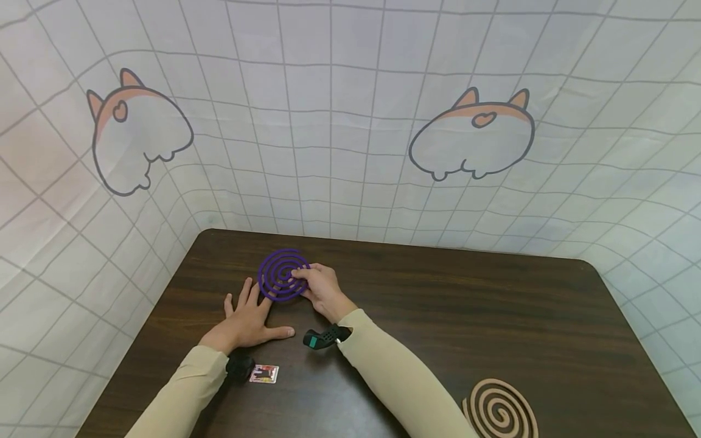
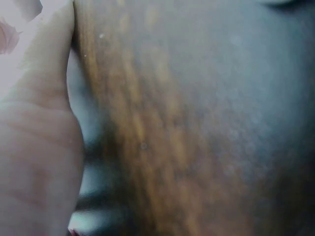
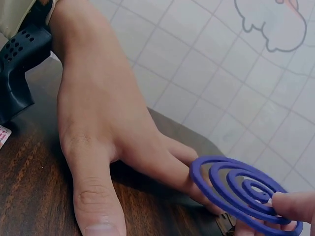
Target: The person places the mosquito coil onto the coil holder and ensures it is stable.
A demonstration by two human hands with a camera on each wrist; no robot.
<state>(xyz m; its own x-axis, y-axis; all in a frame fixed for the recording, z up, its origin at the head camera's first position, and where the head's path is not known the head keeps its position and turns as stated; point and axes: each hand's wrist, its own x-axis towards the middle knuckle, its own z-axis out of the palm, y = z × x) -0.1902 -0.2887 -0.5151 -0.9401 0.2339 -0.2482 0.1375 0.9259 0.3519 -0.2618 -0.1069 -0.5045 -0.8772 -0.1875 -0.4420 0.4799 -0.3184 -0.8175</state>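
Over the back left of the table, my right hand (image 1: 325,293) pinches a purple mosquito coil (image 1: 285,275) near its middle, thumb on top. The coil is tilted and raised off the tabletop in the right wrist view. My left hand (image 1: 245,322) lies palm down on the table, fingers spread and thumb out to the side. Its fingertips reach under the coil; whether they touch it I cannot tell. A small metallic piece (image 3: 227,223) shows below the coil, mostly hidden. The left wrist view shows only the blurred side of my left hand (image 2: 39,137) and wood.
A small picture card (image 1: 264,373) lies beside my left wrist. Towards the front right is a tan mosquito coil (image 1: 501,416), partly behind my right sleeve. The dark wooden table (image 1: 449,292) meets a white grid-patterned curtain (image 1: 356,121) at the back and sides.
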